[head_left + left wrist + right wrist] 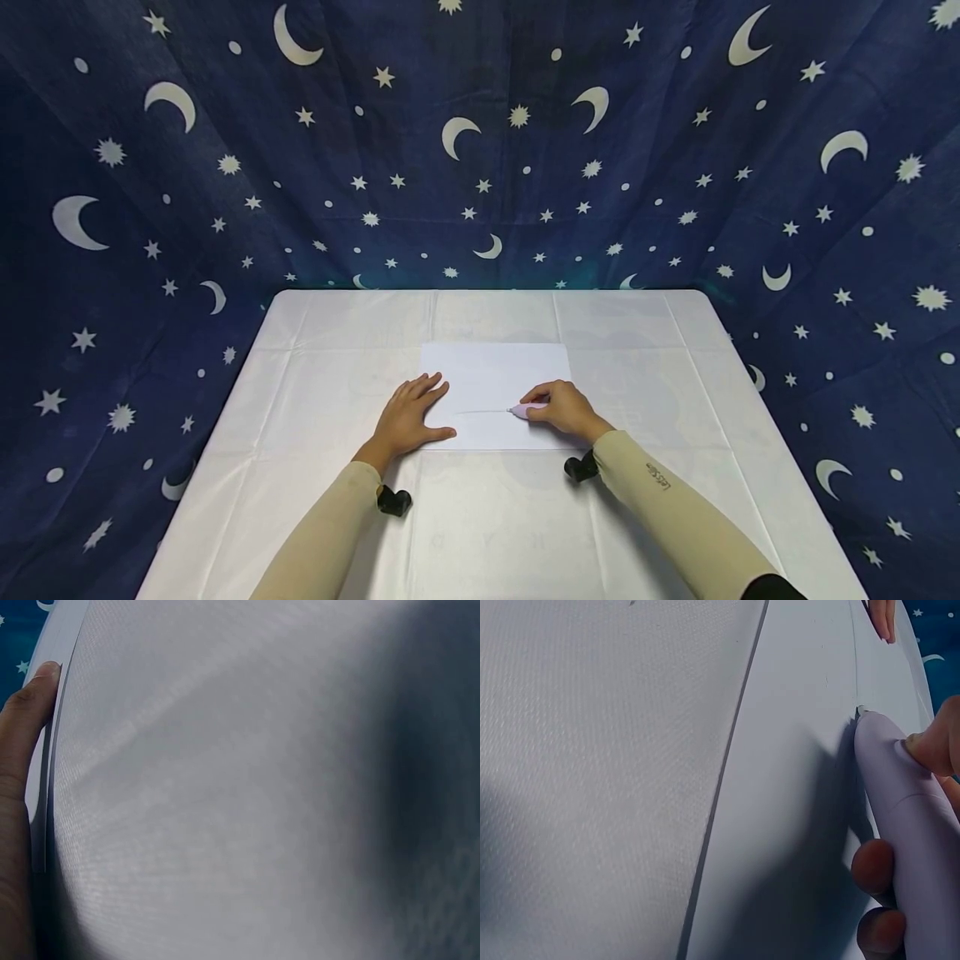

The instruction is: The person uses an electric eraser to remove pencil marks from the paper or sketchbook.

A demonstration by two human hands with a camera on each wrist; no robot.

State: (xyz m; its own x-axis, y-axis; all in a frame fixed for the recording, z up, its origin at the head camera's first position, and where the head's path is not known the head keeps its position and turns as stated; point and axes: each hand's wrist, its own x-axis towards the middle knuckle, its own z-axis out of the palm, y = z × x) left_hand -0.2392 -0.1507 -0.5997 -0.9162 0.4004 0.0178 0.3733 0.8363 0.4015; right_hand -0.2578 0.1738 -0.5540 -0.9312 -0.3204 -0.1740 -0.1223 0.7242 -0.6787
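Observation:
A white sheet of paper (498,371) lies on the table, with a thin straight line across its lower half. My left hand (408,414) rests with fingers spread over the sheet's left edge. In the left wrist view only its thumb (34,712) and wrist side show beside the paper edge. My right hand (562,408) grips a lavender utility knife (904,787), thumb pressed on its top and fingers curled round the body. The knife's small tip is down at the right end of the line. Part of its body is hidden by the right hand.
A white cloth with fold creases covers the table (337,367). Behind and beside it hangs a dark blue curtain (420,142) with moons and stars. Small black wrist devices sit under both beige sleeves (667,508).

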